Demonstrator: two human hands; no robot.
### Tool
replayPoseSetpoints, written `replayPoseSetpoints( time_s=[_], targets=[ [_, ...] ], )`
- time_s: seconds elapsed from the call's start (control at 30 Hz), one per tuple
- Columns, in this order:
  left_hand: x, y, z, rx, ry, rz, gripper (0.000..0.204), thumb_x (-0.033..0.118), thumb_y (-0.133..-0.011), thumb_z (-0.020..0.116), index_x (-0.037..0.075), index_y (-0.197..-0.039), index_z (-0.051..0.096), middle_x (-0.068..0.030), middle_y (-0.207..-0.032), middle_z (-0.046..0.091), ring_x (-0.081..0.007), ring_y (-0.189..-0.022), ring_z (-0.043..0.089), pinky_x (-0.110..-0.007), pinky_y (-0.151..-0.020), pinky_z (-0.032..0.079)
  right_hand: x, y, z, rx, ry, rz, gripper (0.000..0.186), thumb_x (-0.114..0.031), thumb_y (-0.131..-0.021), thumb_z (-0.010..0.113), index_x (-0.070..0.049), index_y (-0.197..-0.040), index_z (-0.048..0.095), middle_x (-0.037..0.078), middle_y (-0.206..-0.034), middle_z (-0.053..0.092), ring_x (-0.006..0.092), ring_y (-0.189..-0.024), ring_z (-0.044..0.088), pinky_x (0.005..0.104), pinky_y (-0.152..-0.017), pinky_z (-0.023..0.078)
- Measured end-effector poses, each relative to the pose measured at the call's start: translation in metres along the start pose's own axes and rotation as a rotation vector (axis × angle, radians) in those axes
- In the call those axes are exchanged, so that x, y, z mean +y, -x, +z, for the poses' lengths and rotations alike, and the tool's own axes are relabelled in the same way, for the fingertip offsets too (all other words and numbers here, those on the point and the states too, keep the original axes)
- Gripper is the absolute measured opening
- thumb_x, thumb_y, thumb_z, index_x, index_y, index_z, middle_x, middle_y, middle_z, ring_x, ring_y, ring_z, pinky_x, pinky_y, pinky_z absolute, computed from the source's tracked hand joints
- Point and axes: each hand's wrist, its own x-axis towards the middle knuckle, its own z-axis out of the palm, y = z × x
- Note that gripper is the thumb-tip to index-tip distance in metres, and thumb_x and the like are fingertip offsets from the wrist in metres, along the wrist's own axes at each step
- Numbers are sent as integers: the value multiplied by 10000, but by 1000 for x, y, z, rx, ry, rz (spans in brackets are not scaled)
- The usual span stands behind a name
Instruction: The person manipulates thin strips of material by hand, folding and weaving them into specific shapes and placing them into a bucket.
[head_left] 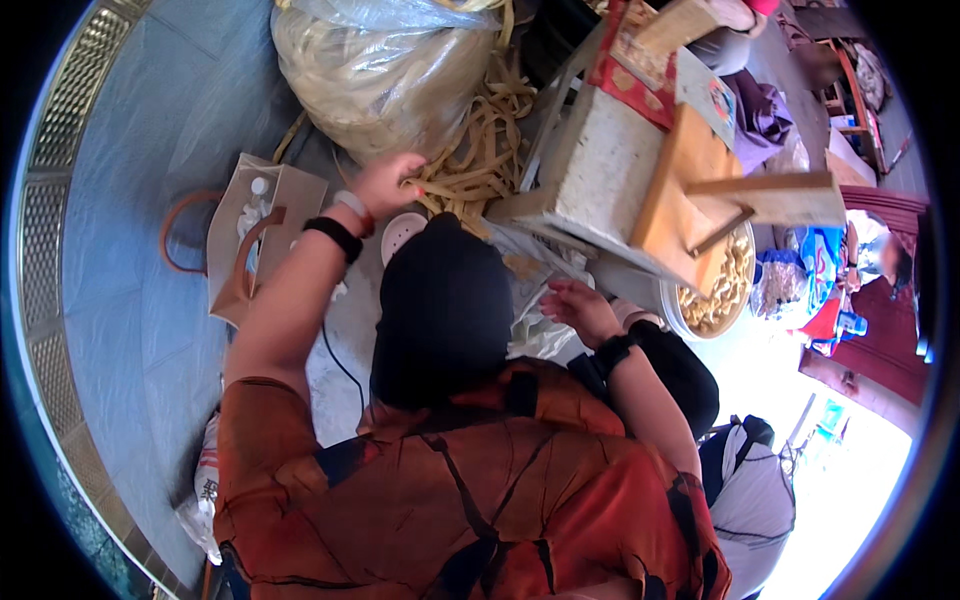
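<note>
one character-printed white bag [206, 502], well apart from yellowish strips [490, 135]

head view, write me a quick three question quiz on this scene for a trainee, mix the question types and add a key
1. Multiple choice: which of these is nearest the left hand?
a) the white bucket
b) the tangled yellow strips
c) the purple bag

2. True or false: the beige bag with brown handles is to the right of the black cap in the picture.

3. Fill in the gap: the wrist of the right hand wears a band that is ____ in colour.

Key: 1. b; 2. false, it is to the left; 3. black
</note>
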Motion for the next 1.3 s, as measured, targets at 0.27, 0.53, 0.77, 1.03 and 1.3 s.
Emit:
replayPoseSetpoints(
  time_s=[0.27, 0.53, 0.77, 1.03, 1.3],
  targets=[
    [-110, -30, 103, -178, -542, 70, 588, 194, -719, 693, 57, -1266, 527, -168, -1296, 557, -348, -1184, 529, -427, -1020, 394, -1, -14, -23, 225, 268, 59, 367, -181, -943, 515, 37, -1238, 518, 122, -1010, 669, 183, -845, 641, 282, -754, 500],
    [-119, -35, 128, -604, -501, -296, 430, 324, -837, 549, 23, -1139, 603, -182, -1067, 665, -329, -1050, 614, -417, -943, 436, -1, -34, -8, 171, 396, 127, 359, -202, -917, 565, -5, -1217, 558, 105, -1017, 665, 182, -869, 652, 289, -738, 504],
    [-25, -30, 24, -110, 324, -281, 446, 97, -789, 699, -7, -1194, 542, -91, -1030, 657, -170, -947, 614, -290, -827, 485, -11, -27, 20, 102, 510, -63, 245, -135, -934, 574, -24, -1151, 589, 84, -979, 674, 173, -858, 649, 294, -750, 514],
    [155, 3, -96, -50, 672, 89, 547, -17, -849, 593, -22, -1368, 419, -49, -1217, 587, -97, -1080, 557, -256, -948, 445, -64, 40, 98, -34, 620, -689, 313, -68, -901, 628, -29, -1205, 565, 85, -1078, 665, 174, -928, 632, 312, -829, 500],
    [329, 49, -60, -300, 1280, 543, 385, 51, -887, 610, 12, -1249, 484, -51, -1056, 636, -122, -935, 628, -278, -828, 523, -121, 134, 153, -161, 546, -1068, 600, -120, -875, 683, 15, -1375, 381, 121, -1289, 507, 211, -1187, 489, 339, -1016, 383]
  ],
)
